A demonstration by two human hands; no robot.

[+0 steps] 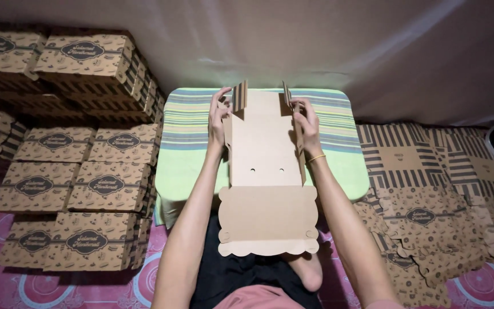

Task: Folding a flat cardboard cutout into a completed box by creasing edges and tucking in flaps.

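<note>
A flat brown cardboard box blank (264, 154) lies lengthwise on a low table covered in green striped cloth (187, 143), its scalloped lid flap hanging over my lap. My left hand (218, 117) grips the blank's far left side and folds a striped side flap upright. At the far right edge, my right hand (306, 123), with a thin yellow band on the wrist, lifts the other striped flap. Both flaps stand up at the far end.
Several finished brown printed boxes (81, 189) are stacked in rows on the left. A pile of flat unfolded blanks (430, 194) with striped and printed faces lies on the right. A pink patterned mat (7, 286) covers the floor. A grey wall rises behind the table.
</note>
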